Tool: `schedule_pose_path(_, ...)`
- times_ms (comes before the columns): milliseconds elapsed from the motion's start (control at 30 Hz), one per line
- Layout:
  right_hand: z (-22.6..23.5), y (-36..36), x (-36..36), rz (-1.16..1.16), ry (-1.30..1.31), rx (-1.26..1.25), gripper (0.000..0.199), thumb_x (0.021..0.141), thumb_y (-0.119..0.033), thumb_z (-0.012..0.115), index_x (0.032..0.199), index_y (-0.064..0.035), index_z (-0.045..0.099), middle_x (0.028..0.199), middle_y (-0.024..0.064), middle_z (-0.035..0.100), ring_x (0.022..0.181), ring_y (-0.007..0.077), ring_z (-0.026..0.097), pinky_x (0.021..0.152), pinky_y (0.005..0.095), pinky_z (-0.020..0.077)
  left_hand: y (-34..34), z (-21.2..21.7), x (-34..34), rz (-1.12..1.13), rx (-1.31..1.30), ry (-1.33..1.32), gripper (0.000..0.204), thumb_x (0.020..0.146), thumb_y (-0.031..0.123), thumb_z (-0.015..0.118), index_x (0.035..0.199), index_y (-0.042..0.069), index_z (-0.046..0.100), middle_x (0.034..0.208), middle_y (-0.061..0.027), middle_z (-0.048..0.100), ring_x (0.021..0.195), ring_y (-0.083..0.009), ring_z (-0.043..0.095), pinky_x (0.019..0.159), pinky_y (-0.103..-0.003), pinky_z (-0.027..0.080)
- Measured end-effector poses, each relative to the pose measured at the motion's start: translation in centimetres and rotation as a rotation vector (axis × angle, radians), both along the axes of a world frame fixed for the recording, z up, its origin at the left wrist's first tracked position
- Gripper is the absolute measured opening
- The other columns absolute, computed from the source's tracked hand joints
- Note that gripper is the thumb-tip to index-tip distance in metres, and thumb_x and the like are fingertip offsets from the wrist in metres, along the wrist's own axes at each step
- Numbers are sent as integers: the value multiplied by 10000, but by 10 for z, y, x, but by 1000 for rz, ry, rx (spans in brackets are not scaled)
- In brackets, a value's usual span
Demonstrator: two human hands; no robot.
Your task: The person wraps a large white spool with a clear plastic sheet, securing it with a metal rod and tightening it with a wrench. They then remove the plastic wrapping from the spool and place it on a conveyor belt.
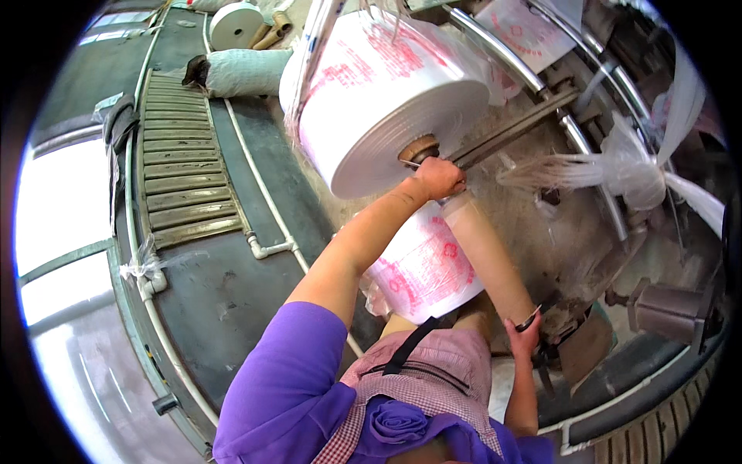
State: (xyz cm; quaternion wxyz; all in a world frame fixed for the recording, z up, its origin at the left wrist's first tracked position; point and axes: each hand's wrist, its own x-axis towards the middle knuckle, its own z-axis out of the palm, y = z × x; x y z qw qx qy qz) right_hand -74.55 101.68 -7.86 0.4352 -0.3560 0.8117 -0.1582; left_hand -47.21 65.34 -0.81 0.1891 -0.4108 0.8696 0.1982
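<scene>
1. Head view, with the clock read from its centre: the left hand point(440, 179) is at 2 o'clock, beside the core of the large film roll point(386, 69); its fingers are curled closed, but what they grip is hidden.
2. From this hand, the brown cardboard tube point(491, 251) runs toward 5 o'clock.
3. At 4 o'clock, the right hand point(525, 336) is at the tube's lower end, its fingers bent around a small metal tool point(530, 318).
4. The large film roll is at 12 o'clock; the smaller printed roll point(425, 271) is near the centre, toward 4 o'clock.
</scene>
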Motion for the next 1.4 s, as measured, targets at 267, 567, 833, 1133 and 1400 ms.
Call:
schedule_pose_path(267,-7,9,-2,31,33,-56,957,579,-465,744,1334,-80,297,1218,215,477,1095,389,470,882,446,388,-19,-8,0,-256,116,-38,282,826,380,525,851,123,638,801,-116,644,792,-322,620,665,-439,488)
schedule_pose_path(567,-2,6,-2,71,56,-64,940,549,-420,772,1305,-98,316,1144,211,526,1036,397,508,846,463,405,7,-21,27,-14,118,163,361,870,434,458,892,107,608,774,-150,632,764,-340,611,648,-448,479)
schedule_pose_path(833,10,-3,1,43,21,-6,978,509,-385,809,1305,-114,310,1144,198,529,1039,398,505,850,469,408,34,24,56,328,-22,-9,411,864,507,438,882,144,630,757,-137,631,698,-338,610,593,-441,481)
schedule_pose_path(1133,19,-2,0,75,-15,22,1054,546,-269,810,1379,-124,182,1307,203,390,1170,383,405,948,448,348,148,-25,-36,2047,760,1430,378,904,455,442,698,140,413,485,50,258,396,-80,223,389,-243,187)
schedule_pose_path(1400,36,-12,-12,-81,-220,-28,1148,582,-60,764,1429,-145,-6,1273,224,436,1154,370,449,951,430,374,104,-26,-61,2477,733,2195,335,948,367,385,716,131,437,518,27,338,437,-115,324,433,-255,298)
